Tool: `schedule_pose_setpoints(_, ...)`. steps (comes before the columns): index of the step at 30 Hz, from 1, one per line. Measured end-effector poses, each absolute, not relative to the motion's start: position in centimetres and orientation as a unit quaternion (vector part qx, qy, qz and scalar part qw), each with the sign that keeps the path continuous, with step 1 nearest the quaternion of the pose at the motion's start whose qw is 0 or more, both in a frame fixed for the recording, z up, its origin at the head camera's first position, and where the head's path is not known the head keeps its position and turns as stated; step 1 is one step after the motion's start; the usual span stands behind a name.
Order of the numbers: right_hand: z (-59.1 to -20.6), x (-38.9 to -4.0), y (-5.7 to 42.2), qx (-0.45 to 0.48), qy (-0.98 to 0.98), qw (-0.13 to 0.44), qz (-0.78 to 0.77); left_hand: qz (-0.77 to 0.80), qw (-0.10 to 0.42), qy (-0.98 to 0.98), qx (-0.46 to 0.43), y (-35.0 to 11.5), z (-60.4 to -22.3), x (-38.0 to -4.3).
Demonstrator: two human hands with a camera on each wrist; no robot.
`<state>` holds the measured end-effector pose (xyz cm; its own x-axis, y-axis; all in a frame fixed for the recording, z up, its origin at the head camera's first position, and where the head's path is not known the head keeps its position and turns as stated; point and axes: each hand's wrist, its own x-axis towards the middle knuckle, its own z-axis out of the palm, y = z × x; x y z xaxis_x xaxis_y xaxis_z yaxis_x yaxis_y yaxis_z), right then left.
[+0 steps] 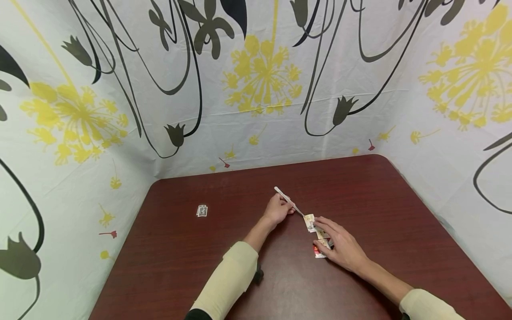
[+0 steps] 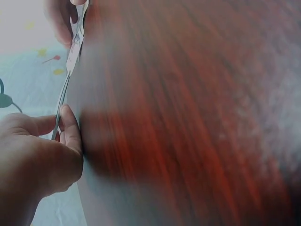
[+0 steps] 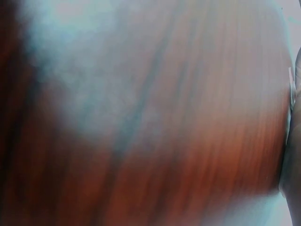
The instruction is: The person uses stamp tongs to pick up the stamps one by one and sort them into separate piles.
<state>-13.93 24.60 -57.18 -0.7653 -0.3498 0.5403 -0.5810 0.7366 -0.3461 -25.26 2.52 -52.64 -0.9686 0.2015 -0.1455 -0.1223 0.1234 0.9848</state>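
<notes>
My left hand [image 1: 278,209] pinches slim pale tweezers [image 1: 283,194] between thumb and fingers. They slant down to the right, and their tip meets the upper end of a short row of small printed paper pieces [image 1: 310,223]. In the left wrist view the tweezers [image 2: 61,101] run from the left hand [image 2: 44,150] up to the paper pieces [image 2: 74,52]. Over the row lies my right hand [image 1: 345,246], its fingers extended and touching the pieces, partly covering them. At the lower end a red and white piece [image 1: 318,252] shows beside the thumb.
A small stack of white-edged cards [image 1: 202,210] lies on the left of the dark red-brown wooden table [image 1: 240,186]. A white cloth with flower prints [image 1: 256,133] hangs close behind the table and along both sides.
</notes>
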Motion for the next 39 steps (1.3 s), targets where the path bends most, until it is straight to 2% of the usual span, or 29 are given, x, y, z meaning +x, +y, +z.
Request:
schedule_pose_setpoints(5, -57.18, -13.95, 24.51, 0.257, -0.905, 0.222, 0.254, 0.66, 0.114, 0.742, 0.027, 2.69, -52.66, -25.17)
schedule_pose_setpoints(12, -57.32, -14.0, 24.61, 0.252, -0.91, 0.217, 0.246, 0.622, 0.135, 0.77, 0.054, 2.54, -52.73, -25.34)
schedule_pose_setpoints(22, -57.1, -13.9, 24.49, 0.254, -0.908, 0.222, 0.249, 0.618, 0.137, 0.771, 0.067, 2.42, -52.71, -25.17)
schedule_pose_setpoints(29, -56.91, -13.86, 24.42, 0.252, -0.91, 0.214, 0.25, 0.639, 0.108, 0.76, 0.049, 2.73, -53.06, -25.17)
schedule_pose_setpoints(39, -56.96, -13.74, 24.45, 0.246, -0.911, 0.209, 0.255, 0.661, 0.035, 0.749, 0.006, 2.29, -53.07, -25.39)
